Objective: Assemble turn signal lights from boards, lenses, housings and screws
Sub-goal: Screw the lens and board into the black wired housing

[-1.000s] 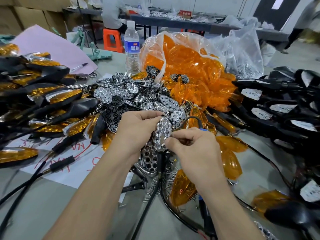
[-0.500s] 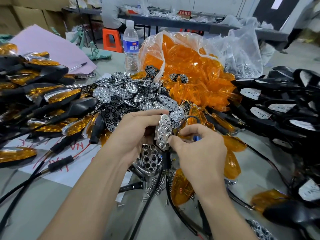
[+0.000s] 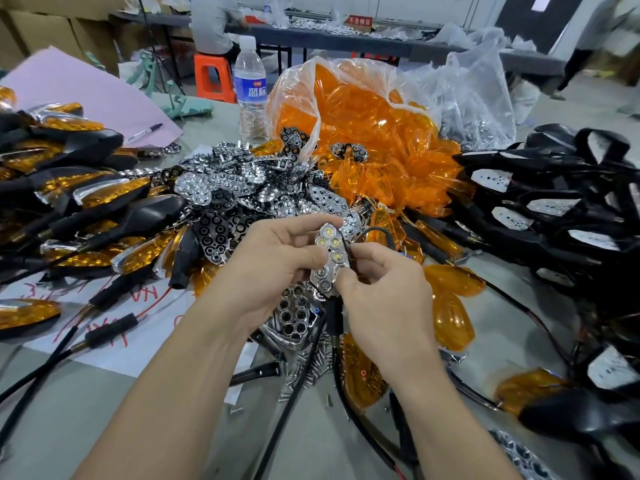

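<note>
Item: chrome reflector plate (image 3: 328, 259), honeycomb cells, held over the near-centre of the table (image 3: 214, 133), above a scatter of loose screws (image 3: 304, 370).

Change noted: a second ago the plate faced up with every cell plain chrome, and half a second ago it stood edge-on. Now it faces up again and its upper cells show yellow LED chips, while the lower cells do not. Judgement: a board is going in behind the plate and looks only partly lined up. Lens, housing and screws are yet to come for this unit. A black wire (image 3: 379, 232) loops off the plate's right edge.

Left hand (image 3: 277, 265): forearm in from the near edge, thumb and forefinger pinching the plate's left edge, other fingers curled behind.

Right hand (image 3: 384, 289): thumb and forefinger pinching the lower right edge beside the wire. What its curled fingers hold underneath is hidden.

Stock:
- amber lenses (image 3: 363, 140) in an open bag toward the far edge;
- spare plates (image 3: 242, 192) heaped at centre;
- black housings (image 3: 540, 209) along the right edge;
- finished lights (image 3: 86, 199) along the left edge;
- water bottle (image 3: 251, 91) near the far edge.
</note>
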Motion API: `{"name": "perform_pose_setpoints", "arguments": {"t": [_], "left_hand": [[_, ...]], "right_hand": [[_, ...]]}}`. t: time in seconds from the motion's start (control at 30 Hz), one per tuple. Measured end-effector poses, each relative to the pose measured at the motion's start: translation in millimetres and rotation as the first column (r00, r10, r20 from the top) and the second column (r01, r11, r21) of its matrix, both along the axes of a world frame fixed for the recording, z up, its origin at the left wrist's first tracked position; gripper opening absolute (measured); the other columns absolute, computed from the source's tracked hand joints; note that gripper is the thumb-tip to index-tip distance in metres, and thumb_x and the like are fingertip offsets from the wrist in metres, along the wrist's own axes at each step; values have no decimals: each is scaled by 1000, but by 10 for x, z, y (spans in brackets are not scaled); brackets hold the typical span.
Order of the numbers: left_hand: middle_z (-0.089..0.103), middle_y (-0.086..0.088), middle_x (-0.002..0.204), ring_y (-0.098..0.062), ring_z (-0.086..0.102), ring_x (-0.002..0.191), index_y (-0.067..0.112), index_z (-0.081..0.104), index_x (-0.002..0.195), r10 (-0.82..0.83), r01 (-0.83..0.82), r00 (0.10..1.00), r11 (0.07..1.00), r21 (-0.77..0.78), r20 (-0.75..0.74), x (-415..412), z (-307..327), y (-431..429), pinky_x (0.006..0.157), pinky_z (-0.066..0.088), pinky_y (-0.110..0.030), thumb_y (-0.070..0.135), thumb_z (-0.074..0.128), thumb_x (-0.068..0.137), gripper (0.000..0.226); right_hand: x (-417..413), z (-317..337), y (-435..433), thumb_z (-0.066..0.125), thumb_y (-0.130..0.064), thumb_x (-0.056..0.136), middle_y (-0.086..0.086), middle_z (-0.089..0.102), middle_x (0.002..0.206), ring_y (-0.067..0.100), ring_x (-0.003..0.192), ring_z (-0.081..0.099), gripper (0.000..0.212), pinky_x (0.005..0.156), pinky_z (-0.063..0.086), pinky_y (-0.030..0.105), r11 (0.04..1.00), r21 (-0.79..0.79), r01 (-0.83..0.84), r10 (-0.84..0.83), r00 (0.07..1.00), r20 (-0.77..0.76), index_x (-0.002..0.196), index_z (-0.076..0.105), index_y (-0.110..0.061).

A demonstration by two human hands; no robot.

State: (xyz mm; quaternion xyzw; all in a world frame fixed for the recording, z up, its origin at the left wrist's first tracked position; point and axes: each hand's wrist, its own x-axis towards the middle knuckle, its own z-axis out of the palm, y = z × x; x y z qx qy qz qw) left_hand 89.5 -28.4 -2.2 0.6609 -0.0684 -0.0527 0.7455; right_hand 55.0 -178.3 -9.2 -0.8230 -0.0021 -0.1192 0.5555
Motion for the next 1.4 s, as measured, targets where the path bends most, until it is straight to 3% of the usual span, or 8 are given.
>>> {"name": "perform_pose_setpoints", "arguments": {"t": [0.23, 0.4, 0.57, 0.73, 0.87, 0.97, 1.1, 1.4], "left_hand": [[68, -4, 81, -13, 50, 65, 22, 82, 101, 22, -22, 999, 1000, 13, 23, -21, 13, -13, 51, 39, -15, -13, 64, 89, 41], [64, -16, 93, -23, 41, 73, 28, 83, 101, 16, -15, 1000, 996, 85, -10, -17, 26, -17, 53, 31, -22, 3, 65, 96, 31], [72, 2, 65, -3, 53, 48, 15, 81, 95, 206, -208, 978, 977, 50, 44, -1, 7, -28, 46, 39, -11, -5, 68, 92, 24], [71, 11, 66, 3, 55, 49, 18, 81, 99, 224, -227, 974, 969, 95, 44, -8, -24, -94, 50, 40, -6, 1, 69, 94, 22], [80, 5, 98, -10, 72, 80, 29, 83, 100, 143, -139, 990, 981, 138, -17, -31, -7, -63, 66, 55, -24, 21, 69, 98, 16], [79, 4, 82, -9, 69, 67, 22, 85, 89, 258, -255, 966, 963, 88, -16, -4, -12, -75, 56, 50, -21, 12, 72, 95, 17], [78, 8, 81, -8, 68, 77, 22, 85, 87, 341, -345, 938, 930, 128, 54, 14, -56, -131, 76, 54, -31, 11, 74, 93, 17], [70, 16, 74, -5, 56, 66, 35, 82, 93, 187, -201, 979, 961, 192, 85, -21, -55, -114, 59, 43, -21, 21, 72, 95, 17]], "right_hand": [[29, -11, -21, 82, -26, 87, -16, 77, 85, 2, 85, 73, 13, 84, 61, 35, 997, 77, 0, 1, 1000, -13, 88, 73, -36], [12, -20, -4, 87, -20, 82, -31, 71, 67, -6, 68, 72, 48, 60, 56, 13, 988, 152, -25, 20, 999, 35, 65, 69, -62], [92, -29, -66, 85, -22, 80, -10, 80, 85, 12, 80, 78, 29, 75, 64, 38, 950, 280, -140, 168, 983, -78, 75, 78, -50], [115, -54, -106, 86, -21, 74, -18, 78, 84, 12, 75, 78, 27, 63, 63, 35, 965, 247, -83, 106, 991, -81, 74, 75, -46], [129, -74, -115, 89, -9, 73, -9, 80, 84, 19, 76, 79, 36, 71, 65, 47, 960, 274, -49, 79, 992, -99, 71, 77, -42], [134, -49, -145, 87, -9, 74, -6, 80, 87, 18, 82, 79, 34, 77, 65, 45, 955, 271, -118, 156, 980, -122, 74, 78, -41], [118, -52, -155, 77, -22, 76, -2, 80, 95, 21, 86, 78, 25, 80, 63, 44, 935, 290, -204, 269, 942, -203, 95, 74, -37], [142, -53, -136, 78, -30, 66, -9, 79, 79, 18, 65, 75, 31, 63, 65, 50, 978, 188, -91, 118, 983, -139, 85, 75, -54]]}}
